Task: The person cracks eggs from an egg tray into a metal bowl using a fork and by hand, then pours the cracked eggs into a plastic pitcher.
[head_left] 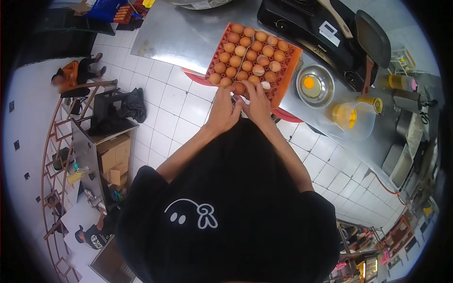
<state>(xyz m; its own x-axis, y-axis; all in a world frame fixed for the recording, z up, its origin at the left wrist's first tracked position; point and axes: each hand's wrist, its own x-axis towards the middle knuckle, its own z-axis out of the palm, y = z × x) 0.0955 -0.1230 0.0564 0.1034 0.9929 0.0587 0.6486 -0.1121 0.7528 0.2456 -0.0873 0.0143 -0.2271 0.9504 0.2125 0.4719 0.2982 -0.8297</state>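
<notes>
At the near edge of an orange-red egg tray (286,75), my left hand (222,109) and my right hand (257,104) meet around a brown egg (239,88). Fingers of both hands curl in on it from either side, and the thumbs come together just below. Rows of brown eggs (235,61) fill most of the tray, with some empty shell halves (258,70) on its right side. A thin dark strand lies across the eggs. To the right, a metal bowl (325,96) holds a yolk (308,83) in clear egg white.
A translucent plastic container (368,123) with yolk stands near the steel table's (179,33) right front edge, beside a small yellow can (377,104). Behind are a black gas stove (302,33) and a dark pan (373,35). Two other people (71,78) are at the left.
</notes>
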